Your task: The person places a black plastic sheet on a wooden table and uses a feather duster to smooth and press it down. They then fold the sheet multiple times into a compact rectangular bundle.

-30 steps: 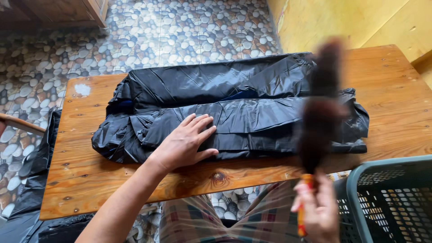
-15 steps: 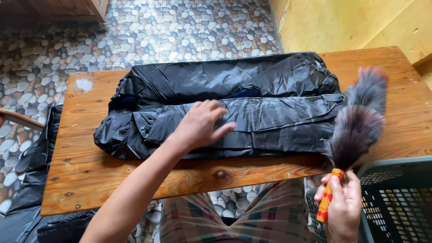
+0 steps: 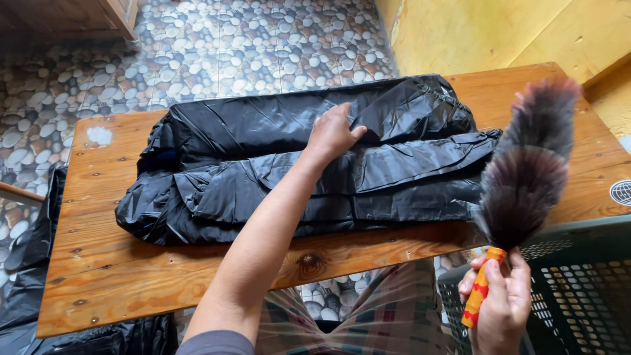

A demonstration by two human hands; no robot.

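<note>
A folded black plastic sheet (image 3: 250,171) lies across a wooden table (image 3: 131,276). My left hand (image 3: 332,131) rests flat on the sheet's upper middle, fingers apart, pressing it down. My right hand (image 3: 499,306) is at the lower right, closed around the orange handle of a feather duster (image 3: 529,164). The duster's dark, fluffy head points up and hovers over the sheet's right end and the table's right part.
A dark green plastic crate (image 3: 578,283) stands at the lower right beside the table. More black plastic (image 3: 26,263) hangs at the table's left. A pebble-pattern floor (image 3: 230,46) lies beyond, a yellow wall (image 3: 473,33) at the upper right.
My left hand slid up and rightward across the sheet. The duster swung from over the sheet toward the right end of the table.
</note>
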